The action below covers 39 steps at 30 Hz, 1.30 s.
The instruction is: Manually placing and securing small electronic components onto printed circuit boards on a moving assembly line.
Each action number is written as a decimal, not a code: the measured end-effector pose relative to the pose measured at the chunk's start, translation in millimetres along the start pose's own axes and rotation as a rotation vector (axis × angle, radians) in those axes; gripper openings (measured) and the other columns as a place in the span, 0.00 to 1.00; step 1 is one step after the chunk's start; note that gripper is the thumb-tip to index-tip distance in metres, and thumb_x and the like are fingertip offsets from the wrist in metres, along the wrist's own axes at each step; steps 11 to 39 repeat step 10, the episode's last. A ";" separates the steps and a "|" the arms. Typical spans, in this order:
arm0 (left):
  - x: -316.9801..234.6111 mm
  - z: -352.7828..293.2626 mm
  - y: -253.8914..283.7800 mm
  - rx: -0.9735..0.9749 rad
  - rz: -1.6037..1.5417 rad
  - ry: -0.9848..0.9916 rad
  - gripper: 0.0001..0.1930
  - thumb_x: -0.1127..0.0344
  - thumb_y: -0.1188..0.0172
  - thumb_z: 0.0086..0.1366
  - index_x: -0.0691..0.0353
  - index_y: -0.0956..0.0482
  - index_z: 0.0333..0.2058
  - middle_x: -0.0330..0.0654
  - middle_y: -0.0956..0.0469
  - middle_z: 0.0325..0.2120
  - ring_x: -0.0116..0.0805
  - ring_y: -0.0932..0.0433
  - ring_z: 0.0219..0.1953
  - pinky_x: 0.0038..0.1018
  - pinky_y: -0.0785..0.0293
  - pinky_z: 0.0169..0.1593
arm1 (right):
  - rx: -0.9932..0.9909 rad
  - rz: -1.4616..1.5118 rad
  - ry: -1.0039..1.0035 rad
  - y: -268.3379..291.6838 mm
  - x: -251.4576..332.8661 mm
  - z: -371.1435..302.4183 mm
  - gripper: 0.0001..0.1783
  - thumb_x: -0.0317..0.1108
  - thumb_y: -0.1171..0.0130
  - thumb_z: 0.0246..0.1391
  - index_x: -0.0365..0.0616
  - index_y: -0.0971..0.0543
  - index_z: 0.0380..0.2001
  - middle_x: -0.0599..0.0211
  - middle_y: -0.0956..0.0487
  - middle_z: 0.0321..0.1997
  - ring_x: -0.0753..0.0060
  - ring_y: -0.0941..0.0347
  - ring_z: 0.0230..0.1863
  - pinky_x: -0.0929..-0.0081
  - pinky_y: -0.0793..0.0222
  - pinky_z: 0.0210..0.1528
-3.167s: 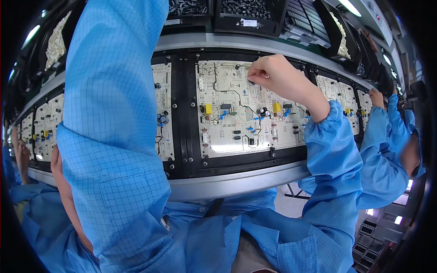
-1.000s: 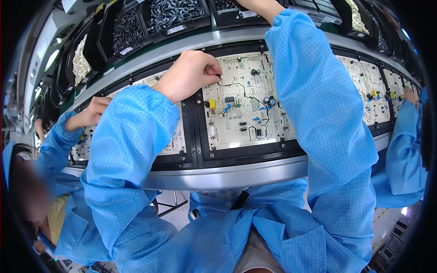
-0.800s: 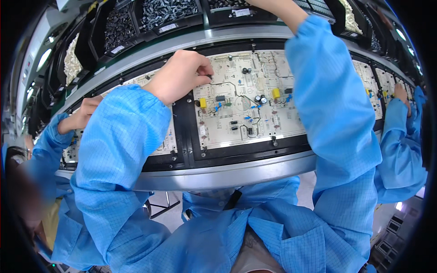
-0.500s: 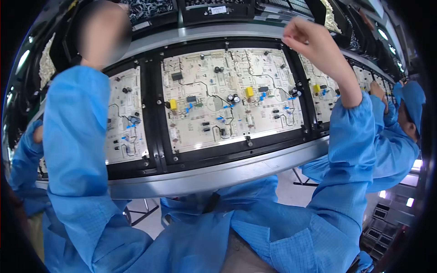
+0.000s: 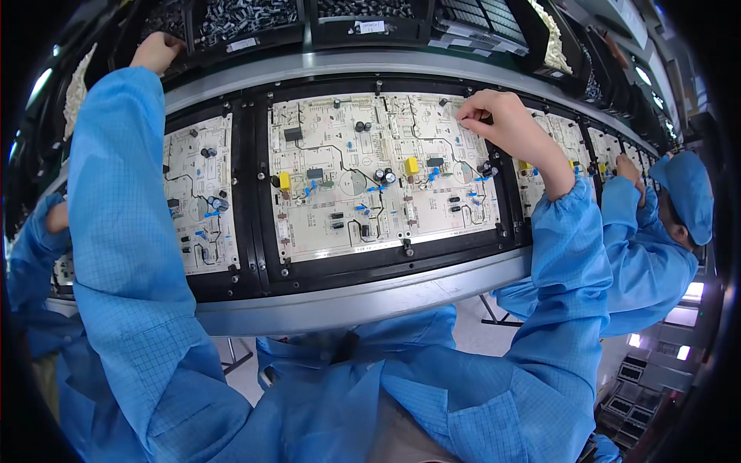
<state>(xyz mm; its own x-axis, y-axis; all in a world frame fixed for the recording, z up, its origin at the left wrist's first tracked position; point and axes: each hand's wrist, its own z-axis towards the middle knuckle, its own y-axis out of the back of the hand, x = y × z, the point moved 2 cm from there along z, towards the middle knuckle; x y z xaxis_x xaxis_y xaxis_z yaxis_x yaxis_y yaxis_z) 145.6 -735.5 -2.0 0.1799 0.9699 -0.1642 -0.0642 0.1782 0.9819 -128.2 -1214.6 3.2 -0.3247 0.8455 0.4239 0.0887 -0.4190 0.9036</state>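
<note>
My left hand (image 5: pixel 157 52) reaches to the front of a black bin (image 5: pixel 176 65) at the far left, its fingers curled down; whatever they grip is hidden. My right hand (image 5: pixel 498 119) hovers over the top right part of a pale circuit board (image 5: pixel 316 224), thumb and fingertips pinched together. Anything between them is too small to make out. The board lies in a black frame (image 5: pixel 332 272) and carries yellow block components (image 5: pixel 412 166), black cylindrical capacitors (image 5: pixel 384 177) and small blue parts (image 5: pixel 312 187).
Bins of small dark parts (image 5: pixel 247 19) line the back behind a metal rail (image 5: pixel 309 65). More framed boards (image 5: pixel 202 139) stand to the left and right. A co-worker in a blue cap (image 5: pixel 683 193) works at right; another person's sleeve (image 5: pixel 35 239) shows at left.
My right hand has come down from the back rail to over the board. My left hand, blurred out before, now shows at the bin. The view has shifted slightly.
</note>
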 end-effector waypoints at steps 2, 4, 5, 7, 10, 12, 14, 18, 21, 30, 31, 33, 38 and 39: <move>-1.3 -0.8 2.9 -0.017 0.009 -0.004 0.18 0.58 0.40 0.60 0.62 0.19 0.45 0.52 0.19 0.41 0.46 0.21 0.45 0.35 0.28 0.52 | -0.005 0.003 0.001 -0.8 -0.2 1.0 0.07 0.27 0.38 0.49 0.35 0.19 0.33 0.58 0.20 0.30 0.65 0.24 0.30 0.74 0.28 0.36; -7.1 -3.5 6.7 -0.032 0.018 -0.011 0.17 0.59 0.39 0.60 0.63 0.19 0.44 0.53 0.19 0.41 0.47 0.21 0.45 0.35 0.28 0.51 | 0.013 0.028 0.027 0.1 -1.8 1.0 0.08 0.27 0.38 0.49 0.35 0.19 0.33 0.57 0.20 0.31 0.65 0.24 0.31 0.74 0.28 0.37; -13.5 -6.7 10.5 -0.049 0.064 -0.007 0.16 0.60 0.38 0.59 0.63 0.19 0.42 0.53 0.20 0.41 0.47 0.21 0.45 0.36 0.28 0.51 | 0.014 0.028 0.026 -0.5 -0.9 0.7 0.08 0.27 0.38 0.49 0.35 0.19 0.33 0.57 0.20 0.31 0.65 0.24 0.31 0.74 0.28 0.37; -15.8 -8.4 14.0 -0.065 0.109 0.000 0.16 0.60 0.37 0.58 0.63 0.18 0.41 0.53 0.20 0.41 0.48 0.21 0.46 0.36 0.28 0.51 | -0.013 -0.001 -0.015 -1.7 1.8 0.0 0.07 0.27 0.38 0.50 0.36 0.19 0.33 0.57 0.20 0.30 0.65 0.24 0.31 0.73 0.28 0.37; -13.5 -3.3 13.8 -0.027 0.096 -0.001 0.15 0.59 0.35 0.56 0.63 0.18 0.39 0.55 0.20 0.41 0.49 0.22 0.47 0.36 0.28 0.52 | -0.004 -0.049 -0.025 -1.1 3.6 1.0 0.08 0.28 0.38 0.50 0.36 0.19 0.33 0.57 0.20 0.31 0.66 0.23 0.32 0.73 0.27 0.38; -13.5 -3.3 13.8 -0.027 0.096 -0.001 0.15 0.59 0.35 0.56 0.63 0.18 0.39 0.55 0.20 0.41 0.49 0.22 0.47 0.36 0.28 0.52 | -0.004 -0.049 -0.025 -1.1 3.6 1.0 0.08 0.28 0.38 0.50 0.36 0.19 0.33 0.57 0.20 0.31 0.66 0.23 0.32 0.73 0.27 0.38; -13.5 -3.3 13.8 -0.027 0.096 -0.001 0.15 0.59 0.35 0.56 0.63 0.18 0.39 0.55 0.20 0.41 0.49 0.22 0.47 0.36 0.28 0.52 | -0.004 -0.049 -0.025 -1.1 3.6 1.0 0.08 0.28 0.38 0.50 0.36 0.19 0.33 0.57 0.20 0.31 0.66 0.23 0.32 0.73 0.27 0.38; -13.5 -3.3 13.8 -0.027 0.096 -0.001 0.15 0.59 0.35 0.56 0.63 0.18 0.39 0.55 0.20 0.41 0.49 0.22 0.47 0.36 0.28 0.52 | -0.004 -0.049 -0.025 -1.1 3.6 1.0 0.08 0.28 0.38 0.50 0.36 0.19 0.33 0.57 0.20 0.31 0.66 0.23 0.32 0.73 0.27 0.38; -13.5 -3.3 13.8 -0.027 0.096 -0.001 0.15 0.59 0.35 0.56 0.63 0.18 0.39 0.55 0.20 0.41 0.49 0.22 0.47 0.36 0.28 0.52 | -0.004 -0.049 -0.025 -1.1 3.6 1.0 0.08 0.28 0.38 0.50 0.36 0.19 0.33 0.57 0.20 0.31 0.66 0.23 0.32 0.73 0.27 0.38; -13.5 -3.3 13.8 -0.027 0.096 -0.001 0.15 0.59 0.35 0.56 0.63 0.18 0.39 0.55 0.20 0.41 0.49 0.22 0.47 0.36 0.28 0.52 | -0.004 -0.049 -0.025 -1.1 3.6 1.0 0.08 0.28 0.38 0.50 0.36 0.19 0.33 0.57 0.20 0.31 0.66 0.23 0.32 0.73 0.27 0.38; -13.5 -3.3 13.8 -0.027 0.096 -0.001 0.15 0.59 0.35 0.56 0.63 0.18 0.39 0.55 0.20 0.41 0.49 0.22 0.47 0.36 0.28 0.52 | -0.004 -0.049 -0.025 -1.1 3.6 1.0 0.08 0.28 0.38 0.50 0.36 0.19 0.33 0.57 0.20 0.31 0.66 0.23 0.32 0.73 0.27 0.38; -13.5 -3.3 13.8 -0.027 0.096 -0.001 0.15 0.59 0.35 0.56 0.63 0.18 0.39 0.55 0.20 0.41 0.49 0.22 0.47 0.36 0.28 0.52 | -0.004 -0.049 -0.025 -1.1 3.6 1.0 0.08 0.28 0.38 0.50 0.36 0.19 0.33 0.57 0.20 0.31 0.66 0.23 0.32 0.73 0.27 0.38; -13.5 -3.3 13.8 -0.027 0.096 -0.001 0.15 0.59 0.35 0.56 0.63 0.18 0.39 0.55 0.20 0.41 0.49 0.22 0.47 0.36 0.28 0.52 | -0.004 -0.049 -0.025 -1.1 3.6 1.0 0.08 0.28 0.38 0.50 0.36 0.19 0.33 0.57 0.20 0.31 0.66 0.23 0.32 0.73 0.27 0.38; -13.5 -3.3 13.8 -0.027 0.096 -0.001 0.15 0.59 0.35 0.56 0.63 0.18 0.39 0.55 0.20 0.41 0.49 0.22 0.47 0.36 0.28 0.52 | -0.004 -0.049 -0.025 -1.1 3.6 1.0 0.08 0.28 0.38 0.50 0.36 0.19 0.33 0.57 0.20 0.31 0.66 0.23 0.32 0.73 0.27 0.38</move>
